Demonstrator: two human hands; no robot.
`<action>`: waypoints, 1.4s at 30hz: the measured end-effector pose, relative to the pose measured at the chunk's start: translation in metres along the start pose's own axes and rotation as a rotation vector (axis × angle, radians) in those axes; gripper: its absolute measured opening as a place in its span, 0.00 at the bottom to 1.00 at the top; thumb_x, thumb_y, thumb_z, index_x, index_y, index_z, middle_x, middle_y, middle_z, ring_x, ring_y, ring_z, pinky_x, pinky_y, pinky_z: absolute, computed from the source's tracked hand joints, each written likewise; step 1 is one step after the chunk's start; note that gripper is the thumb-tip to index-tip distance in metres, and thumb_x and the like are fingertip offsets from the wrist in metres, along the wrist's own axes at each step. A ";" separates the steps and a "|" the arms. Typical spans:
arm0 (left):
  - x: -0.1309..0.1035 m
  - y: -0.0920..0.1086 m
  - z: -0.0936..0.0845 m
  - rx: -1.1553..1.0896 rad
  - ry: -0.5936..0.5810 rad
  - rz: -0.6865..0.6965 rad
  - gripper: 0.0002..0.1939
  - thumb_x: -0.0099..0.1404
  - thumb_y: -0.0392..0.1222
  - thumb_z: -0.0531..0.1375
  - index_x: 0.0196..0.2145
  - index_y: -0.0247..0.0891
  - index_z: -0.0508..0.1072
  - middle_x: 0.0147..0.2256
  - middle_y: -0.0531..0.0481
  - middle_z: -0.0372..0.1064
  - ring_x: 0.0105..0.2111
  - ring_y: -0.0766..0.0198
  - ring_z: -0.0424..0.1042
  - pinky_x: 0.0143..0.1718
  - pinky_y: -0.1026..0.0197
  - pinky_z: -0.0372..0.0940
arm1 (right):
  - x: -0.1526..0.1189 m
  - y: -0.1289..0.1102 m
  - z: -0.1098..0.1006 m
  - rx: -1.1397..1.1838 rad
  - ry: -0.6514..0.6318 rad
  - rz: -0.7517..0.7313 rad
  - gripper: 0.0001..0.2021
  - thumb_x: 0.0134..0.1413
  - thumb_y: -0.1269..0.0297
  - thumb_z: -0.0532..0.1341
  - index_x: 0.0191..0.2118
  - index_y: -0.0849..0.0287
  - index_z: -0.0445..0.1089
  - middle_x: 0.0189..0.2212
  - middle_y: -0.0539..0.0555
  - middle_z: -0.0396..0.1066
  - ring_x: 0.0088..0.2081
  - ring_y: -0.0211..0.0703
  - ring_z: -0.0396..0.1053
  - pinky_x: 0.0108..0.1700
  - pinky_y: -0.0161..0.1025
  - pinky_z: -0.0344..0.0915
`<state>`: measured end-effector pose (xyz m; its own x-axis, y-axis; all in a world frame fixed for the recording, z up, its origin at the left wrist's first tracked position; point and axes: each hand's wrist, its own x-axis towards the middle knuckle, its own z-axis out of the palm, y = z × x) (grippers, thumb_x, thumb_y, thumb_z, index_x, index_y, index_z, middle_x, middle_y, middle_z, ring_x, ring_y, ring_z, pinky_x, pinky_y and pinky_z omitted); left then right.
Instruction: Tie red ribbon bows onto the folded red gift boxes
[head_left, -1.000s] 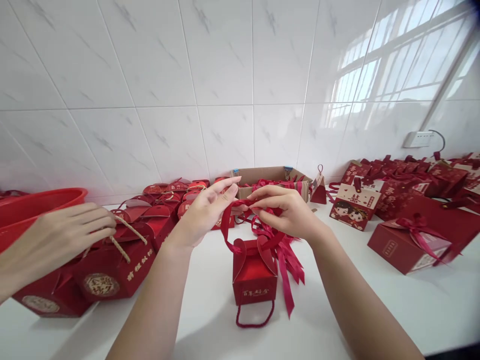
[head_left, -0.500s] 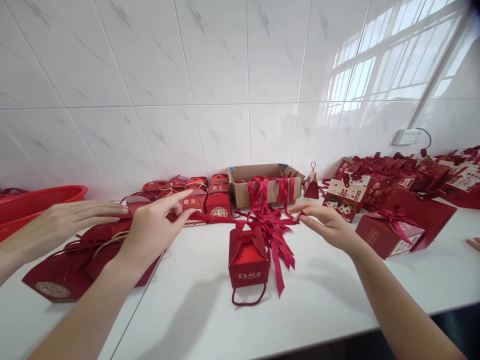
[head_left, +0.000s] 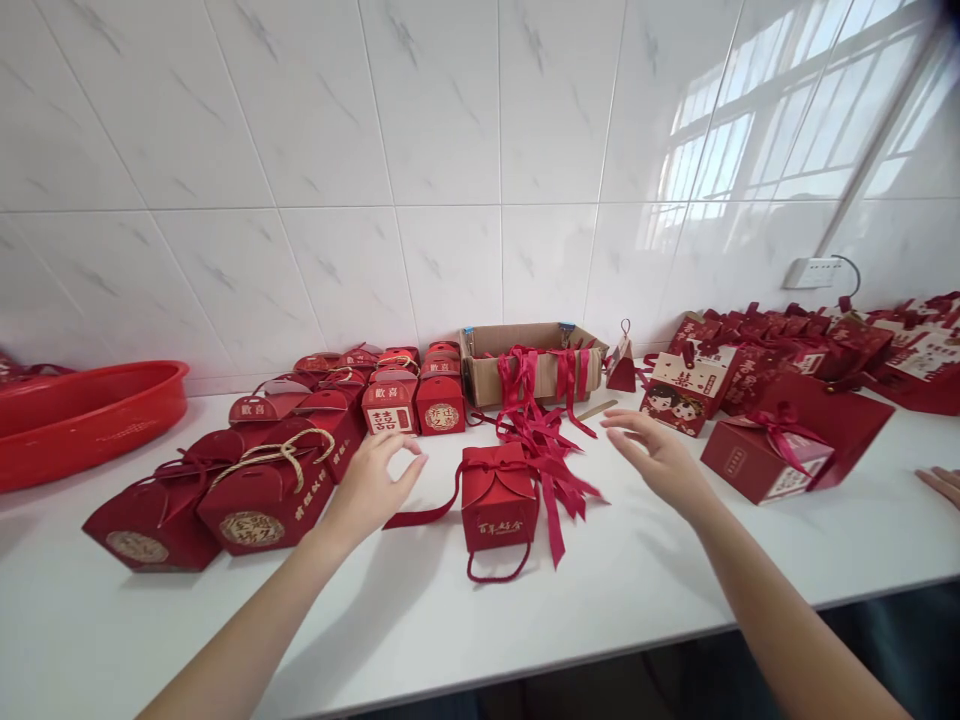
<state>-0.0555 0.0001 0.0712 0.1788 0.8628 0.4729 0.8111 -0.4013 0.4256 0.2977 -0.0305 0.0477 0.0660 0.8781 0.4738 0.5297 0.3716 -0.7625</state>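
Upright on the white table stands a small red gift box (head_left: 498, 505), its top flaps folded together and a cord handle hanging at its front. A red ribbon (head_left: 426, 516) runs through the top, its left end lying loose on the table. My left hand (head_left: 377, 484) hovers left of the box above that ribbon, fingers apart and holding nothing. To the right of the box, my right hand (head_left: 649, 452) is in the air with its fingers spread, also empty. Between the box and my right hand lies a heap of loose ribbons (head_left: 551, 460).
Behind the box is a cardboard carton (head_left: 480, 383) with ribbons over its edge. Finished red boxes (head_left: 251, 510) and a red basin (head_left: 97, 425) are at left. A box with a bow (head_left: 769, 455) and many bags stand at right. Another person's hand (head_left: 941, 484) rests at the right edge.
Both my hands have let go of the ribbon, and its left end has dropped to the table. The box flaps have closed inward. Another hand at left has left the view.
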 end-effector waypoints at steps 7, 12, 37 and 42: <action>0.008 0.028 0.047 -0.638 -0.242 -0.268 0.19 0.50 0.51 0.64 0.31 0.40 0.60 0.33 0.51 0.64 0.37 0.60 0.69 0.39 0.57 0.65 | 0.007 -0.027 0.081 0.106 -0.251 0.120 0.14 0.52 0.50 0.58 0.33 0.57 0.64 0.32 0.52 0.71 0.34 0.42 0.69 0.37 0.40 0.66; 0.003 0.032 0.055 -0.698 -0.239 -0.333 0.22 0.48 0.50 0.65 0.33 0.41 0.58 0.33 0.55 0.61 0.31 0.66 0.64 0.33 0.63 0.61 | 0.004 -0.028 0.096 0.226 -0.316 0.307 0.17 0.50 0.48 0.60 0.28 0.55 0.57 0.23 0.44 0.61 0.24 0.35 0.60 0.25 0.32 0.57; 0.007 -0.004 0.014 -0.825 -1.022 -0.241 0.17 0.53 0.49 0.65 0.35 0.32 0.79 0.16 0.61 0.47 0.17 0.75 0.40 0.19 0.65 0.35 | 0.000 -0.034 0.070 -0.270 -0.074 -0.154 0.14 0.48 0.69 0.58 0.15 0.59 0.66 0.26 0.54 0.64 0.26 0.39 0.64 0.33 0.39 0.63; 0.001 0.005 0.019 -1.080 -0.911 -0.325 0.25 0.56 0.56 0.63 0.41 0.31 0.77 0.15 0.64 0.39 0.16 0.75 0.35 0.18 0.66 0.34 | 0.001 -0.049 0.087 -0.018 0.095 -0.122 0.16 0.49 0.60 0.62 0.15 0.58 0.67 0.25 0.53 0.66 0.26 0.39 0.65 0.31 0.38 0.63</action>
<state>-0.0405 0.0047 0.0588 0.6915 0.6861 -0.2261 0.1497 0.1701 0.9740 0.1981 -0.0221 0.0470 0.0793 0.7940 0.6028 0.5534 0.4679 -0.6891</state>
